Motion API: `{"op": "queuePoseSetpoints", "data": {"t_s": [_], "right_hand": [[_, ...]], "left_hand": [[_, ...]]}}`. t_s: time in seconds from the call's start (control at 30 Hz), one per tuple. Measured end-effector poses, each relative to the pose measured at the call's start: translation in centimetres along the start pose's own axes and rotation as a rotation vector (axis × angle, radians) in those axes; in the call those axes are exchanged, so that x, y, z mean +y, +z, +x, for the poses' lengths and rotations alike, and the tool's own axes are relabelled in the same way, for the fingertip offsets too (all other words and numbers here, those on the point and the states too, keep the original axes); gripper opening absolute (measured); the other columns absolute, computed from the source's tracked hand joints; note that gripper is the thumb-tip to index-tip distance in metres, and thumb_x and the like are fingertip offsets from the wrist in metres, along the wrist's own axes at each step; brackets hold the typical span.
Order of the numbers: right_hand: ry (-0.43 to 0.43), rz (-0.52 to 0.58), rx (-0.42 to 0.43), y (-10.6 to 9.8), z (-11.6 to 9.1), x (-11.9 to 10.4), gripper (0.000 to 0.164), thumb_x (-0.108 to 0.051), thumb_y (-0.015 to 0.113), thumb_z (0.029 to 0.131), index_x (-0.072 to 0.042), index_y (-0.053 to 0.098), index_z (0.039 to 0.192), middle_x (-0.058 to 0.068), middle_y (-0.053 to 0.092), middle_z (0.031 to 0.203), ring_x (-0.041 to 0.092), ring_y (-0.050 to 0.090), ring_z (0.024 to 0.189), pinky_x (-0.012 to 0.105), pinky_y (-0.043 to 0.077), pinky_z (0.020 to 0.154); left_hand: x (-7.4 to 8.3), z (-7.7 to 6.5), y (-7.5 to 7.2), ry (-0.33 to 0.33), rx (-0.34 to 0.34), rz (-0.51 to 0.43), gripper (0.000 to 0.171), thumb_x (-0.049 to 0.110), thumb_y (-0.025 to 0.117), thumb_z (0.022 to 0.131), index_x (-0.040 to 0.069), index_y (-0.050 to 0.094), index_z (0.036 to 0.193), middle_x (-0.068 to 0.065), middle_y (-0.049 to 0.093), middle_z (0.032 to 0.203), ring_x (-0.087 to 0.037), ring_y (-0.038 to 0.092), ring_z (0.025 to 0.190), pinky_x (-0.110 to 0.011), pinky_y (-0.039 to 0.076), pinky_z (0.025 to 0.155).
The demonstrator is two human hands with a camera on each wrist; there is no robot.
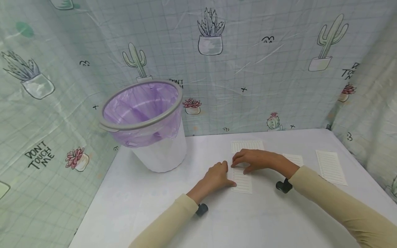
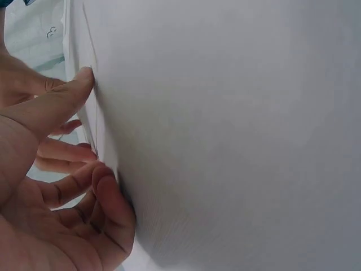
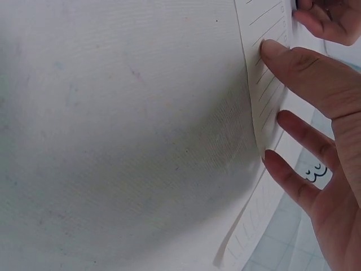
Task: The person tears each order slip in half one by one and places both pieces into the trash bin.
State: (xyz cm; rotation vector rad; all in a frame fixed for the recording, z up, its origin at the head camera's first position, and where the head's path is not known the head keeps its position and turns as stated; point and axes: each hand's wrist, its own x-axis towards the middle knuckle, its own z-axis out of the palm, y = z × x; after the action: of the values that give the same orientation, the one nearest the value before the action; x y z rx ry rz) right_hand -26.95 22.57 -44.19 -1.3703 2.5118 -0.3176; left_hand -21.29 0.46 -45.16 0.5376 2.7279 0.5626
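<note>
A lined paper sheet [image 1: 243,184] lies flat on the white table, between and under both hands. At its left edge, my left hand [image 1: 215,177] touches the paper with the thumb; its other fingers are bent and rest close by on the tabletop, as the left wrist view shows. My right hand [image 1: 255,159] reaches over the sheet's far end from the right. In the right wrist view, its thumb presses on the lined face of the paper [image 3: 265,93], with spread fingertips right at the edge. The right hand covers the sheet's far part in the head view.
Three more lined sheets lie around: one behind the right hand [image 1: 247,145], one partly hidden by the right wrist [image 1: 293,159], one farther right [image 1: 332,167]. A white bin [image 1: 159,153] with a purple liner bag [image 1: 142,103] stands at back left. Cactus-print sheeting [image 1: 232,79] encloses the table [image 1: 139,203].
</note>
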Motion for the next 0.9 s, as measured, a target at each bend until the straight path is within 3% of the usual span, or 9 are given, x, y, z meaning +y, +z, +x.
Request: {"op": "queuePoseSetpoints", "data": {"t_s": [0.23,0.5,0.73,0.9], "right_hand": [[-0.036,-0.016,0.012,0.0,0.0,-0.1,0.054,-0.023,0.08,0.089,-0.014,0.062,0.14,0.005,0.057,0.144,0.028,0.05,0.133,0.045,0.046,0.108],[0.002,-0.005,0.04,0.4,0.5,0.0,0.048,-0.025,0.08,0.089,-0.013,0.066,0.133,0.005,0.061,0.132,0.026,0.055,0.123,0.044,0.048,0.104],[0.04,0.038,0.074,0.8,0.8,0.2,0.045,-0.028,0.084,0.085,-0.012,0.068,0.124,0.0,0.061,0.113,0.021,0.055,0.108,0.041,0.05,0.096],[0.059,0.07,0.087,0.9,0.8,0.0,0.041,-0.027,0.084,0.086,-0.01,0.068,0.119,0.001,0.06,0.115,0.021,0.056,0.11,0.041,0.05,0.098]], "left_hand": [[-1.2,0.5,-1.3,0.027,-0.031,-0.043,0.037,0.026,0.089,0.08,0.012,0.066,0.105,-0.001,0.058,0.095,-0.015,0.051,0.081,-0.029,0.048,0.071],[-1.9,0.7,-2.0,0.081,0.012,-0.084,0.021,0.008,0.084,0.084,0.011,0.077,0.104,-0.004,0.06,0.096,-0.013,0.052,0.085,-0.027,0.046,0.072],[-1.3,0.8,-1.9,0.055,0.013,-0.073,0.035,0.022,0.079,0.091,-0.001,0.071,0.116,-0.008,0.061,0.099,-0.015,0.055,0.085,-0.028,0.051,0.078],[-1.0,0.9,-1.7,0.063,0.041,-0.084,0.024,0.017,0.081,0.088,0.001,0.07,0.104,-0.003,0.057,0.09,-0.013,0.05,0.079,-0.024,0.045,0.07]]}}
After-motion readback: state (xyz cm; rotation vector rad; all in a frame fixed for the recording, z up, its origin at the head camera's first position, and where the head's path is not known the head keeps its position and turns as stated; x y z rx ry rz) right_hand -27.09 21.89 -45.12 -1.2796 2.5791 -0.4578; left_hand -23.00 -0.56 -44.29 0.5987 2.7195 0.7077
